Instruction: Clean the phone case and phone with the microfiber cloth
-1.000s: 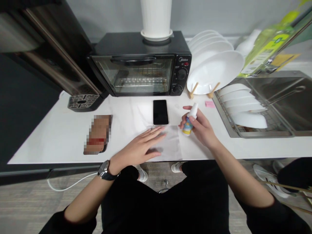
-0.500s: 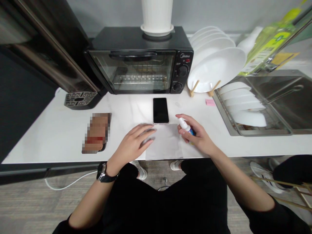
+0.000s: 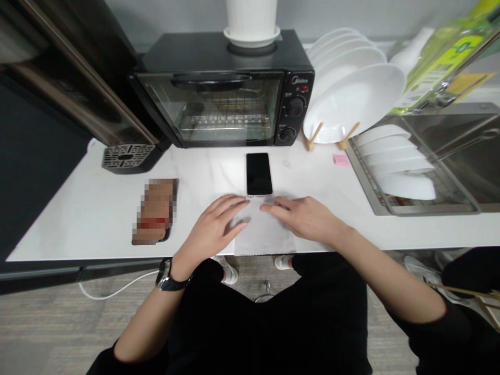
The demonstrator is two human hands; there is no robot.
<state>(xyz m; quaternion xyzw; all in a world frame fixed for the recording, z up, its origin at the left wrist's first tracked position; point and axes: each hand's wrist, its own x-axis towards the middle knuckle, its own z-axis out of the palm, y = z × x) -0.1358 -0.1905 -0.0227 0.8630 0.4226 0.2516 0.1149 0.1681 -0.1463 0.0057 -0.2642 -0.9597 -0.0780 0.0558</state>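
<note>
My left hand (image 3: pixel 216 224), with a dark watch (image 3: pixel 166 276) on its wrist, hovers over or rests on the left edge of a pale grey cloth (image 3: pixel 265 237). Its fingers are stretched and apart. At the cloth's upper right is my right hand (image 3: pixel 307 216), palm down, thumb and fingers bent together. What its palm covers is hidden, and the small white-topped spray bottle does not show. Just beyond both hands a smartphone (image 3: pixel 259 174) lies face up with a dark screen. The cloth lies flat, its near side at the counter's front edge.
A black toaster oven (image 3: pixel 219 109) stands behind the phone, bearing a white pot (image 3: pixel 252 21). White plates (image 3: pixel 355 101) stand in a rack at right, beside the sink (image 3: pixel 464 156) with bowls. A partly pixelated flat item (image 3: pixel 154 208) lies at left on the white counter (image 3: pixel 97 224).
My right hand has moved left over the cloth, and the spray bottle it held is out of sight. My left hand has hardly moved. The view has shifted slightly.
</note>
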